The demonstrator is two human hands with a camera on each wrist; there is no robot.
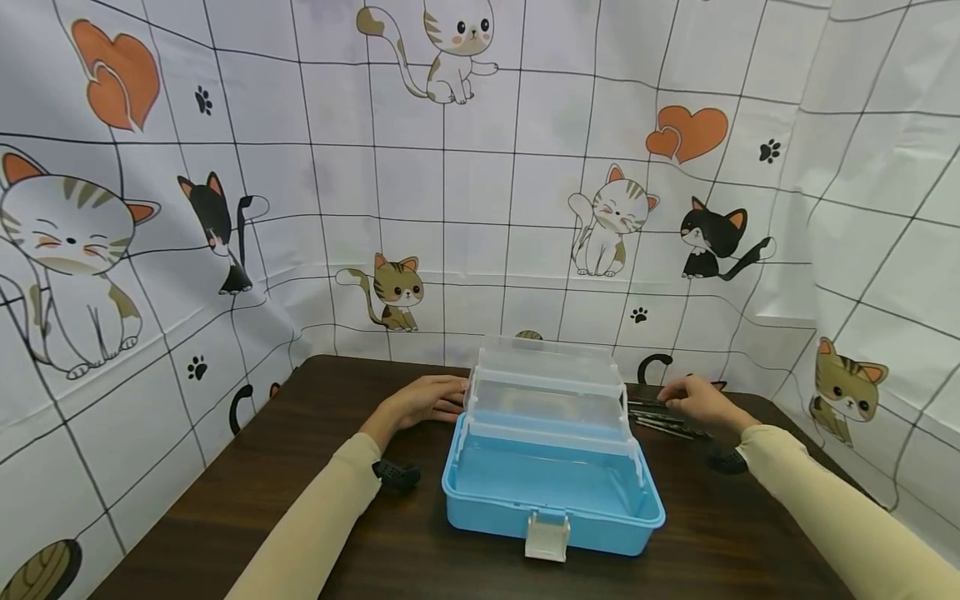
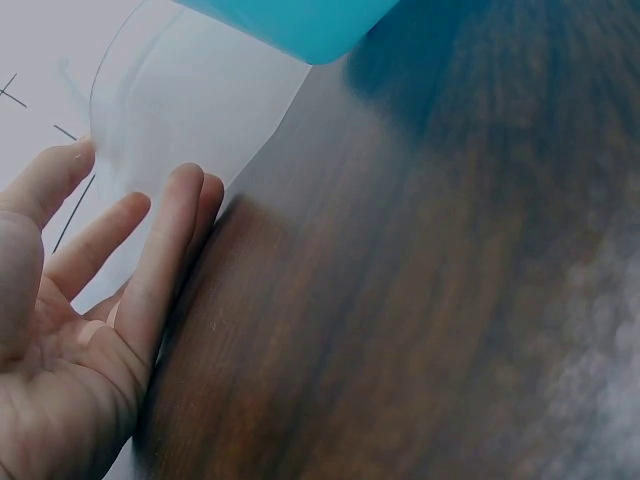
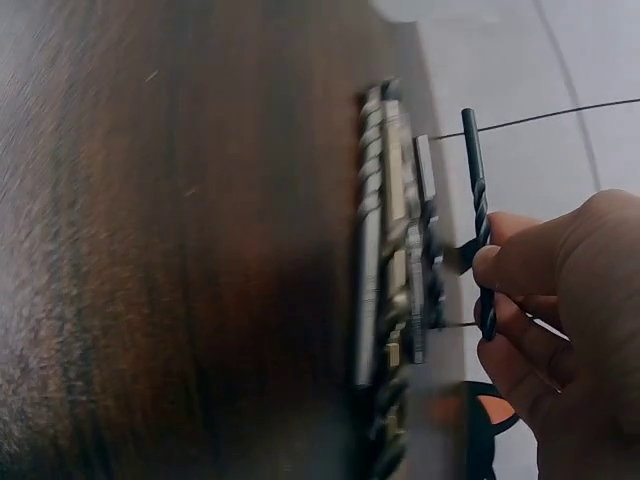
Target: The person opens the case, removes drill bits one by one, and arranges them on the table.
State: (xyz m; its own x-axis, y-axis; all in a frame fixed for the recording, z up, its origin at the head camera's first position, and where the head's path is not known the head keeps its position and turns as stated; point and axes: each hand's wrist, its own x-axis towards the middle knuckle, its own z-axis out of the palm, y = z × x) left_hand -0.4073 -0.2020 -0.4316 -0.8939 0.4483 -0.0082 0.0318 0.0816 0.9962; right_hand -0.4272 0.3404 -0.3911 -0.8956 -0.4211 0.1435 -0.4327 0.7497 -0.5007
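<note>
A blue plastic toolbox (image 1: 553, 496) with a clear lid (image 1: 547, 367) stands open on the dark wooden table, its inside bare. My left hand (image 1: 432, 398) is at the lid's left side; in the left wrist view its fingers (image 2: 165, 240) are spread, with fingertips right at the clear lid's edge. To the right of the box, my right hand (image 1: 701, 402) pinches a dark drill bit (image 3: 479, 220) between thumb and fingers, raised over the table's far part. Below it lies a pile of drill bits (image 1: 663, 423), silver, gold and dark, side by side in the right wrist view.
The wooden table (image 1: 750, 517) ends at a white wall covering (image 1: 480, 192) printed with cats and grid lines, close behind the lid. A white latch (image 1: 547, 537) hangs down at the box's front.
</note>
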